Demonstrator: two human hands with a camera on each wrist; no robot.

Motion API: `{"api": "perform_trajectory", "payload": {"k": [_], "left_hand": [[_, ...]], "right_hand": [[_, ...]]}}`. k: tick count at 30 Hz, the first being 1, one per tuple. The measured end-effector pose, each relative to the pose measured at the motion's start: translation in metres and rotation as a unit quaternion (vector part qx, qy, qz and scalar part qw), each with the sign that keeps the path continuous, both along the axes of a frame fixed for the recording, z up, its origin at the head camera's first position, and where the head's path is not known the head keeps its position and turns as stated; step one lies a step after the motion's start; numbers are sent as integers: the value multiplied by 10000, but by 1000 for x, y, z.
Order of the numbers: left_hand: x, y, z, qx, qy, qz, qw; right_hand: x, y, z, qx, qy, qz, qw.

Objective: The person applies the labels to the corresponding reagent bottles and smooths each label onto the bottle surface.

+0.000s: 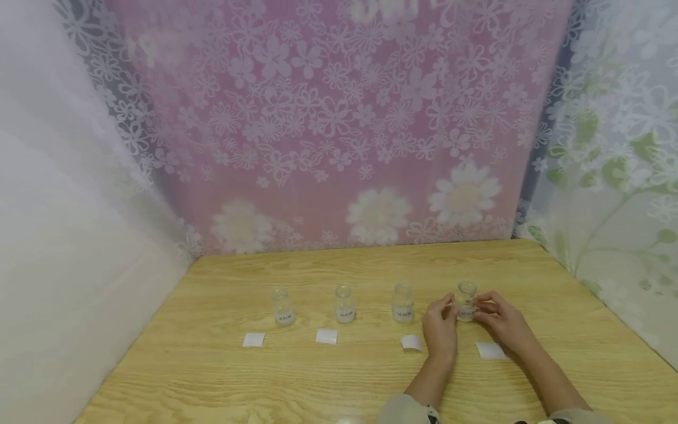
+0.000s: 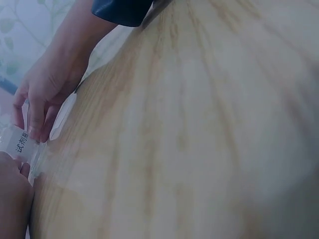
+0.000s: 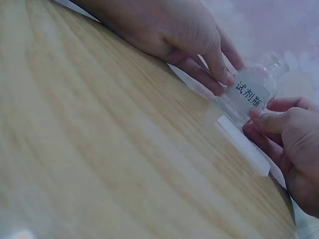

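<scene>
At the right end of a row of clear glass bottles stands a reagent bottle (image 1: 467,290), upright on the table, with a printed white label on its side. My left hand (image 1: 441,331) holds it from the left and my right hand (image 1: 505,325) from the right, thumbs and fingertips at its lower part. The right wrist view shows the label (image 3: 247,94) between the fingertips of both hands. In the left wrist view the same bottle (image 2: 19,144) is partly cut off by the frame's edge. A white paper slip (image 1: 490,350) lies just in front, near my right wrist.
Three similar labelled bottles stand to the left: a far left bottle (image 1: 283,307), a second bottle (image 1: 345,305) and a third bottle (image 1: 402,303). In front lie a left slip (image 1: 253,340), a middle slip (image 1: 326,336) and a curled slip (image 1: 411,343). Flowered curtains (image 1: 339,129) surround the wood-grain table (image 1: 254,388).
</scene>
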State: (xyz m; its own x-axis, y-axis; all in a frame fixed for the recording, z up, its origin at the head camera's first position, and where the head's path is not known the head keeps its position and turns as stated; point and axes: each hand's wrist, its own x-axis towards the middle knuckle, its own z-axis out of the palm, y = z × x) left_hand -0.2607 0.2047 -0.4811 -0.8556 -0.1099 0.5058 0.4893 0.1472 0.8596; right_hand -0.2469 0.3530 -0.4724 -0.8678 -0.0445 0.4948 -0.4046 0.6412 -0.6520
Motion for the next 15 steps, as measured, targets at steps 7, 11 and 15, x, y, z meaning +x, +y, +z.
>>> {"api": "perform_trajectory", "payload": {"k": [7,11,15], "left_hand": [[-1,0,-3,-52,33,20,10000],[-3,0,-5,91,6,-71,9999],[-3,0,-6,126,21,-95,9999]], "right_hand": [[0,0,-2,-453,122,236,9986],[2,-3,0,-538,-94,233,9982],[3,-7,1,-341,-536,-76,9979]]}}
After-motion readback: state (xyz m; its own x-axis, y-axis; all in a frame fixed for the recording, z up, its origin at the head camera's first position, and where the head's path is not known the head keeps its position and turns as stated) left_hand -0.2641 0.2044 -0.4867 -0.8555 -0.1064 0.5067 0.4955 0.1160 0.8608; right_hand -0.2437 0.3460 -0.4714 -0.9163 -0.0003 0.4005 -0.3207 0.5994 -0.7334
